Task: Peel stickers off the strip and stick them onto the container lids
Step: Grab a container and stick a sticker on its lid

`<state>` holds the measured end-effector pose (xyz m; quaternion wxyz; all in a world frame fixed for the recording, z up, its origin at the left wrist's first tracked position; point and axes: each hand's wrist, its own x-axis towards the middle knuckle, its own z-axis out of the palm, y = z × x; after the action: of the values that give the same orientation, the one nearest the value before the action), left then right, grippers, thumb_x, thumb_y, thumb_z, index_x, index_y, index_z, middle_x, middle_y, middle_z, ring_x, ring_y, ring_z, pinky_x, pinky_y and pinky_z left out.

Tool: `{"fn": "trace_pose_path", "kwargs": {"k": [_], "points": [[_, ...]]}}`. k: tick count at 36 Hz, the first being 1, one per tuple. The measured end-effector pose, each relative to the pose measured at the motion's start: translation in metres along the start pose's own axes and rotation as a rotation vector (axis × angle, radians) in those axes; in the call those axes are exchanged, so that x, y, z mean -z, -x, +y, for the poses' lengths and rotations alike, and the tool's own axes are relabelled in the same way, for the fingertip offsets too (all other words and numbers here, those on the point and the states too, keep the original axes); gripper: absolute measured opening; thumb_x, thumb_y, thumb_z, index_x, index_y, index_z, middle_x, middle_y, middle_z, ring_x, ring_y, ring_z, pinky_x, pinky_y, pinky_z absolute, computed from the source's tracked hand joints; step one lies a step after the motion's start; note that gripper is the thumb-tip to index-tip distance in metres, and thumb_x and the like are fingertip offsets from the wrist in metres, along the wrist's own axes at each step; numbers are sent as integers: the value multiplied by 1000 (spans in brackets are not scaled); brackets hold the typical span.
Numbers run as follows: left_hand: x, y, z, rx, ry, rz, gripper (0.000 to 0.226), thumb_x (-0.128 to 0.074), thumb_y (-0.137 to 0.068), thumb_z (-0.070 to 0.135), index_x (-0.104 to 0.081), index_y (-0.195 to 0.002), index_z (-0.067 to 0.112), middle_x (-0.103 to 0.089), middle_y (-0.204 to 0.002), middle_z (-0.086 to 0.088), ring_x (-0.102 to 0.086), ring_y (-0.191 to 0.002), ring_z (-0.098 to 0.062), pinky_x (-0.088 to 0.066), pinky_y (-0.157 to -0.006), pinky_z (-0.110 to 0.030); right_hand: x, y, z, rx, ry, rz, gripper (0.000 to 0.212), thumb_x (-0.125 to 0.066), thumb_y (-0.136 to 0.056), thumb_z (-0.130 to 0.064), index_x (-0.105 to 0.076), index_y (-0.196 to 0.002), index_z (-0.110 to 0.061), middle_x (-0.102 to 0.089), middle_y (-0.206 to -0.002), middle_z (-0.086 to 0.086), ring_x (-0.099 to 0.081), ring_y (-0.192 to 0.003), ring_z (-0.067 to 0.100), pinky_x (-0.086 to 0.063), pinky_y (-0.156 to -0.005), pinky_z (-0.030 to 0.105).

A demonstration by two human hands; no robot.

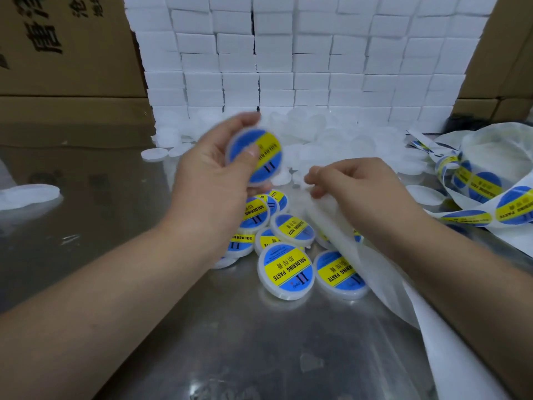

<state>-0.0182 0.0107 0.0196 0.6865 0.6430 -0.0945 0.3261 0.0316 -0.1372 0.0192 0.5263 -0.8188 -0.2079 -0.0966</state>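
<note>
A person works at a shiny metal counter (pixel 202 342), seen from their own eye level looking down at both bare forearms.

The left hand (pixel 213 180) is raised above the middle of the counter. Its fingers are curled round the rim of a round white lid (pixel 255 155), which carries a blue sticker with a yellow band. The thumb (pixel 249 154) lies flat across the sticker's face. The lid is tilted and slightly blurred.

The right hand (pixel 354 186) is just to the right and a little lower. Its fingertips are drawn together in a pinch on the white strip (pixel 340 235), which trails from the hand to the counter's near right corner. That stretch looks bare. Blur hides whether a sticker edge is under the fingertips.

Below the hands, in the middle of the counter, lies a loose pile of finished lids (pixel 285 267), each with the same label. Along the far edge a heap of plain lids (pixel 331 134) rests against a wall of stacked white boxes (pixel 302 53). At the right edge, more of the strip curls about with unused stickers (pixel 484 194) on it. Brown cartons (pixel 66 44) stand behind on the left.

The step in hand looks like the finish of one lid: the sticker is on and the thumb seems to be smoothing it down. The next move likely calls for dropping this lid onto the pile, taking a plain one from the far heap, and working the strip along to a fresh sticker to peel.
</note>
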Motion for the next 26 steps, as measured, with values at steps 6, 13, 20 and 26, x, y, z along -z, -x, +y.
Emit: {"fn": "trace_pose_path", "kwargs": {"k": [6,13,20,26], "points": [[3,-2,5,56,-88,-49,31,-46,-96,11,-52,-101,41,-59,-113,2,-71,-73,-15,-53,-56,-21,4,-2,1,49,-64,31,34,-47,-90,-42,-67,-69,-25,-67,-69,-16,-52,-58,-13,-34,-49,2],[-6,10,-1,159,-204,-217,24,-45,-95,14,-54,-94,36,-60,-84,1,-58,-47,-7,-47,-47,-17,-3,8,-3,198,-1,-144,20,-65,-78,-36,-62,-73,-17,-66,-71,0,-58,-66,10,-48,-68,30],[-6,8,-4,75,-336,-216,26,-48,-93,18,-56,-90,43,-62,-84,12,-63,-61,-6,-54,-54,-22,-4,5,0,278,62,-133,24,-62,-84,-27,-58,-70,-8,-45,-53,-9,-37,-51,4,-31,-52,22],[5,0,-8,27,-537,-50,15,-48,-93,30,-55,-88,43,-60,-79,20,-59,-56,1,-44,-48,-10,0,4,-1,194,-64,-82,26,-54,-88,-31,-66,-69,-18,-63,-60,-8,-53,-56,-3,-38,-53,11]]}}
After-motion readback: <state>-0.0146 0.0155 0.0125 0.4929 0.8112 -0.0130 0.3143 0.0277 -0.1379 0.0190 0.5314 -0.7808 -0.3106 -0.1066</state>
